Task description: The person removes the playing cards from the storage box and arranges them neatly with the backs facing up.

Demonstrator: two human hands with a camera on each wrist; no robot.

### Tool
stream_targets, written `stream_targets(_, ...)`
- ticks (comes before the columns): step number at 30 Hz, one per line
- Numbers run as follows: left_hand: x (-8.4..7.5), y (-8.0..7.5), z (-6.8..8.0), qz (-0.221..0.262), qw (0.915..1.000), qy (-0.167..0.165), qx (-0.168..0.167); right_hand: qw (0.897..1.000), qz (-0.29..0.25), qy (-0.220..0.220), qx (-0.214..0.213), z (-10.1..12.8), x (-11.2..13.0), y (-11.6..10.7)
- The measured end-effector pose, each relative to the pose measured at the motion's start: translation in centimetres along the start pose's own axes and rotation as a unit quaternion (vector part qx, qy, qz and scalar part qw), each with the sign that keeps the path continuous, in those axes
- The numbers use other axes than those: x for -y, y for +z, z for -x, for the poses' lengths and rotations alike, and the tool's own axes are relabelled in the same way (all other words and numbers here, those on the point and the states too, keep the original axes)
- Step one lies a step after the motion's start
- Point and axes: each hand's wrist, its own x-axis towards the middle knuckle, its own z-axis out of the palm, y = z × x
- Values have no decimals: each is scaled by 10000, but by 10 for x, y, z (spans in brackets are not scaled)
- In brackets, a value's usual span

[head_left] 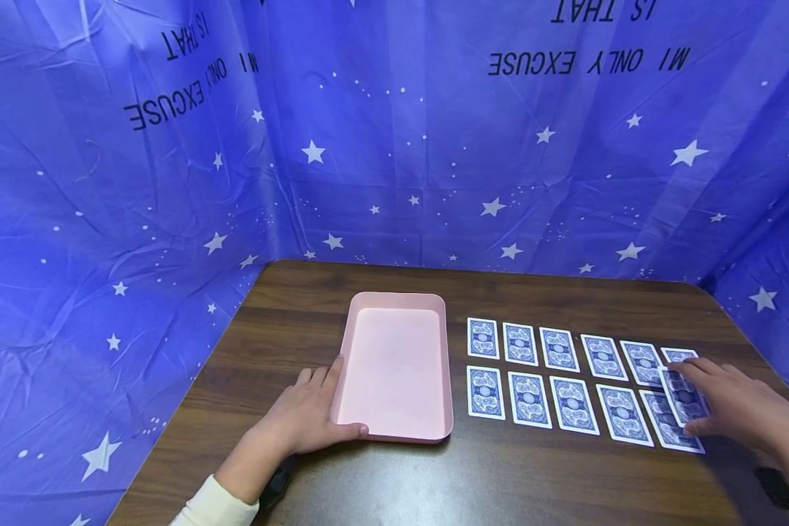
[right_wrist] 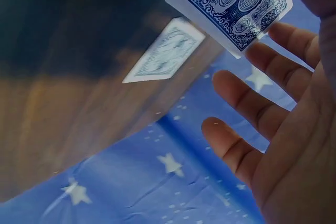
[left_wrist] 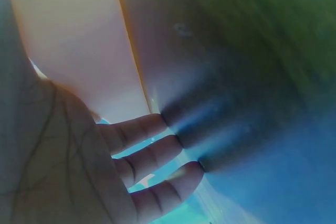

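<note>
A blue-backed playing card (head_left: 681,394) is pinched between the thumb and fingers of my right hand (head_left: 743,405), at the right end of two rows of cards. The held card overlaps the end card (head_left: 672,431) of the near row in the head view. In the right wrist view, the held card (right_wrist: 236,11) shows its patterned back, with the other fingers spread below it. My left hand (head_left: 305,416) rests against the left side of a shallow pink tray (head_left: 450,380), thumb at its near rim. Straight fingers (left_wrist: 168,192) touch the tabletop in the left wrist view.
Several face-down playing cards (head_left: 559,350) lie in two rows on the brown wooden table (head_left: 526,482), right of the tray. Nothing lies in the tray. Blue starry curtains (head_left: 394,168) enclose the table at the back and sides.
</note>
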Motion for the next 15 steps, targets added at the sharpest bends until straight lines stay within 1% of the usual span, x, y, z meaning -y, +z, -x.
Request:
stream_targets(6,0,1,-1,-41,10000,10,-4,9997,24,191,123,14,-17,11)
stream_targets(8,1,2,-2,-90,10000,15,2,9997,62,182,150,18,-22,13)
stream_targets(11,2,4,-2,-112,9999,42,-38,9990,130,254,331,22,-26,16)
stream_targets(15,3,5,-2,-118,9999,22,-38,9987,180,295,378,28,-28,20)
